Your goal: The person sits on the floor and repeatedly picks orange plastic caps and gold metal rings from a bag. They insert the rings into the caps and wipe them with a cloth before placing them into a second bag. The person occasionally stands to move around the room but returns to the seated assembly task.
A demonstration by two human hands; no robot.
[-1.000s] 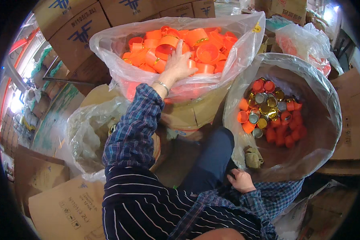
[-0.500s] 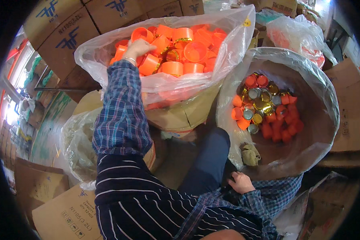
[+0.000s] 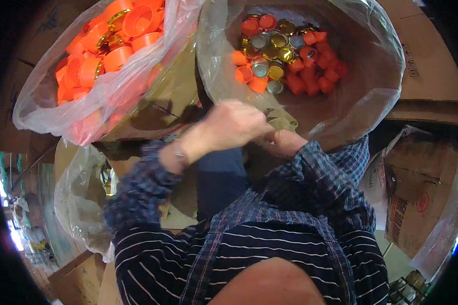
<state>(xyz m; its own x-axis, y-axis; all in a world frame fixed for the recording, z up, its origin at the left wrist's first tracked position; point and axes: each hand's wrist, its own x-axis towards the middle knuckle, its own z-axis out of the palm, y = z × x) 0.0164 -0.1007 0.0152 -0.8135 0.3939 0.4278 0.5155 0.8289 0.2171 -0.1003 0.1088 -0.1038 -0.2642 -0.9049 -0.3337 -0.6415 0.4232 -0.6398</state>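
My left hand [image 3: 234, 124] is curled closed, knuckles up and slightly blurred, in front of my body. Against its fingertips sits my right hand [image 3: 286, 142], also closed. Whatever lies between them is hidden by the fingers. Just beyond them is the near rim of a plastic-lined bin [image 3: 359, 133], where a crumpled khaki cloth-like piece [image 3: 281, 121] lies. Small orange cups [image 3: 310, 81] and gold and silver round caps [image 3: 271, 52] are heaped inside that bin. At the upper left, a second clear bag [image 3: 180, 30] is full of larger orange cups [image 3: 141, 20], some with gold bands.
A third clear plastic bag [image 3: 76, 203] stands low on the left, with a gold and dark item [image 3: 108, 179] in it. Cardboard boxes [image 3: 417, 193] flank me on the right; another carton [image 3: 79, 279] is at the lower left. My knee [image 3: 221, 178] is between the bins.
My left hand has come back from the larger orange cups to meet my right hand, which has risen from beside my lap. The view has shifted, so both bins appear farther left and higher.
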